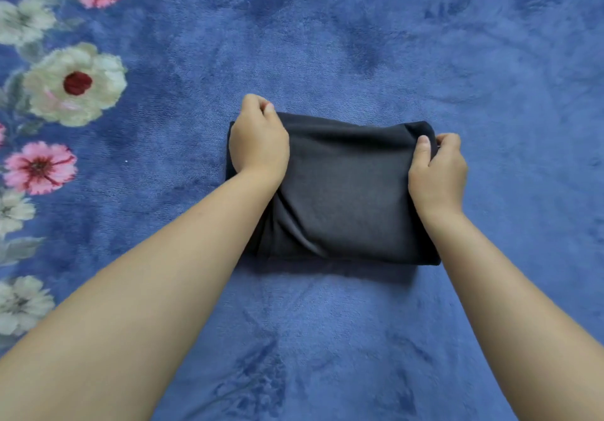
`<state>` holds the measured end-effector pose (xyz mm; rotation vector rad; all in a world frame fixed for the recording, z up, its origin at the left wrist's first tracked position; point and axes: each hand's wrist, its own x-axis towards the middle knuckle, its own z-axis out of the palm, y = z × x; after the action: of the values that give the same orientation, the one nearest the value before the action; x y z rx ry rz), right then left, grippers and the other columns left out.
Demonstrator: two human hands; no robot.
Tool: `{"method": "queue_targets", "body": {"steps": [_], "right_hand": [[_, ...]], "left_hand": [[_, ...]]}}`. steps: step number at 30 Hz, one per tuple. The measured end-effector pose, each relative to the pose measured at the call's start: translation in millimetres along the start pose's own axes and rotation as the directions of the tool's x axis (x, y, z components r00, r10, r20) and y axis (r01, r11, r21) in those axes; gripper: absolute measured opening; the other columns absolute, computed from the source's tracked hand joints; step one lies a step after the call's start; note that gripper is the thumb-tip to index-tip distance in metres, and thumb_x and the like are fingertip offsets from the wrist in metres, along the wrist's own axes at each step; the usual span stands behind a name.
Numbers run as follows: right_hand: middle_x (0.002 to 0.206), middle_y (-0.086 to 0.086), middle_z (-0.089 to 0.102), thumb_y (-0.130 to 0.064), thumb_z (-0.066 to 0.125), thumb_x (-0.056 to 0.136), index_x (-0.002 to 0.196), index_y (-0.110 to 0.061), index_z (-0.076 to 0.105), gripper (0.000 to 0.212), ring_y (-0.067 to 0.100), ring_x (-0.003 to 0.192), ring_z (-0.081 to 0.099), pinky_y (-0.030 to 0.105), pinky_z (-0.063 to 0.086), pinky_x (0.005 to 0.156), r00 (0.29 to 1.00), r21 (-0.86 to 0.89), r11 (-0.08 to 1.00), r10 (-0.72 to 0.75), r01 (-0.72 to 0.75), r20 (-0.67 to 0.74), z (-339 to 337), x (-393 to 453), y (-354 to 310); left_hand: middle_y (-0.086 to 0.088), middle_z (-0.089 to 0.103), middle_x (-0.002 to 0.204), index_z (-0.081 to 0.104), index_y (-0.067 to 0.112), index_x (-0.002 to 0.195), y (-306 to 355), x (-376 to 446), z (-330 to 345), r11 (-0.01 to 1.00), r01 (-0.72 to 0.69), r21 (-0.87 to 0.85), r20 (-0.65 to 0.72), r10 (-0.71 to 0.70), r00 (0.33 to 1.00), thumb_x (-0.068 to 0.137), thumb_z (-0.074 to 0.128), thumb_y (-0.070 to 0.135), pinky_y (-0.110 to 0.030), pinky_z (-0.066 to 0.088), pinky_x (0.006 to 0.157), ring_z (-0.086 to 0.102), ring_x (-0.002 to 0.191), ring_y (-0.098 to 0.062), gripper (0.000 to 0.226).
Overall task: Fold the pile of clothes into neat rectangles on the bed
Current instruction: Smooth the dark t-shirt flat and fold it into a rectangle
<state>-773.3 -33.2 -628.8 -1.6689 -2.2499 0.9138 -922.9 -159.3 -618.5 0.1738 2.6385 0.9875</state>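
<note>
Blue floral bedspread (425,44) carries a dark garment (346,191), seemingly on its last fold, both the left hand (258,146) and right hand (438,172) pinching far corners; squaring edges comes next.

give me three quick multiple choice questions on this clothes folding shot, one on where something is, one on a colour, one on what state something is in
1. Where are the printed flowers on the blue blanket?
A. along its left side
B. along its right side
C. under the garment

2. What colour is the folded garment?
A. white
B. dark grey
C. red

3. What is the left hand doing?
A. lying flat and open on the blanket
B. gripping the garment's far left corner
C. hanging in the air, away from the cloth

Answers:
1. A, the pink and cream blooms run down the left edge of the view.
2. B, the cloth is dark charcoal against the blue.
3. B, its fingers curl round the corner, as the right hand pinches the far right corner.
</note>
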Motion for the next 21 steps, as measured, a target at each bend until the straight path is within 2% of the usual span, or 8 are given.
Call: {"method": "queue_targets", "body": {"steps": [3,7,11,14,16,18,19,21], "right_hand": [[0.108,0.022,0.060,-0.026,0.035,0.100,0.121,0.000,0.041,0.034,0.039,0.099,0.054,0.033,0.029,0.068,1.000,-0.090,0.996,0.002,-0.003,-0.011,8,1,-1],[0.125,0.018,0.053,-0.024,0.037,0.099,0.130,-0.004,0.038,0.037,0.037,0.111,0.049,0.040,0.034,0.085,0.998,-0.218,0.976,-0.032,0.020,-0.049,20,5,2],[0.121,0.017,0.055,-0.020,0.044,0.088,0.122,-0.008,0.058,0.039,0.037,0.108,0.051,0.046,0.036,0.089,0.911,-0.288,0.878,-0.410,0.383,-0.038,21,8,10],[0.097,0.018,0.065,-0.035,0.033,0.083,0.094,-0.002,0.068,0.049,0.038,0.096,0.055,0.038,0.035,0.084,0.877,-0.192,0.855,-0.472,0.481,0.096,7,21,1],[0.091,0.021,0.065,-0.032,0.037,0.085,0.088,0.003,0.066,0.045,0.036,0.093,0.053,0.032,0.031,0.079,0.876,-0.164,0.863,-0.453,0.478,0.168,-4,35,-10],[0.095,0.020,0.064,-0.019,0.045,0.091,0.092,0.003,0.064,0.029,0.034,0.100,0.049,0.032,0.031,0.082,0.868,-0.148,0.868,-0.433,0.474,0.244,-12,47,-15],[0.098,0.019,0.063,-0.015,0.046,0.093,0.095,0.002,0.064,0.025,0.034,0.104,0.047,0.034,0.033,0.085,0.868,-0.172,0.867,-0.414,0.467,0.274,-12,49,-16],[0.106,0.018,0.060,-0.015,0.044,0.095,0.100,0.001,0.061,0.024,0.034,0.109,0.044,0.038,0.033,0.087,0.881,-0.286,0.841,-0.386,0.458,0.274,-3,49,-13]], "left_hand": [[-0.015,0.060,0.110,0.042,0.011,0.111,-6,4,5,0.997,0.014,0.077,-0.047,-0.010,0.999,0.100,0.032,0.019,-0.035,0.032,0.075,0.053,0.101,-0.034,0.017],[-0.017,0.061,0.113,0.038,0.006,0.123,-9,10,16,0.978,-0.001,0.206,-0.025,0.006,1.000,0.101,0.029,0.022,-0.038,0.035,0.079,0.055,0.103,-0.036,0.028],[-0.017,0.055,0.120,0.037,0.005,0.125,-9,12,17,0.979,-0.037,0.199,-0.007,0.039,0.999,0.100,0.034,0.025,-0.037,0.035,0.082,0.053,0.107,-0.033,0.033],[-0.020,0.045,0.127,0.043,0.000,0.127,-16,5,13,0.950,-0.237,0.204,-0.064,0.255,0.965,0.092,0.043,0.029,-0.035,0.030,0.093,0.046,0.116,-0.034,0.045],[-0.022,0.050,0.123,0.051,-0.002,0.122,-20,-2,11,0.847,-0.445,0.292,-0.059,0.481,0.875,0.085,0.042,0.032,-0.038,0.031,0.094,0.048,0.114,-0.037,0.051],[-0.020,0.058,0.120,0.058,0.000,0.117,-28,-3,12,0.675,-0.641,0.366,0.054,0.672,0.739,0.084,0.042,0.032,-0.040,0.030,0.094,0.052,0.114,-0.036,0.049],[-0.017,0.059,0.121,0.059,0.000,0.117,-33,-1,13,0.600,-0.697,0.392,0.151,0.705,0.692,0.085,0.039,0.034,-0.039,0.027,0.096,0.053,0.117,-0.034,0.051],[-0.012,0.048,0.138,0.051,0.004,0.130,-36,2,14,0.606,-0.672,0.426,0.308,0.601,0.737,0.086,0.024,0.045,-0.039,0.016,0.107,0.038,0.133,-0.028,0.066]]}}
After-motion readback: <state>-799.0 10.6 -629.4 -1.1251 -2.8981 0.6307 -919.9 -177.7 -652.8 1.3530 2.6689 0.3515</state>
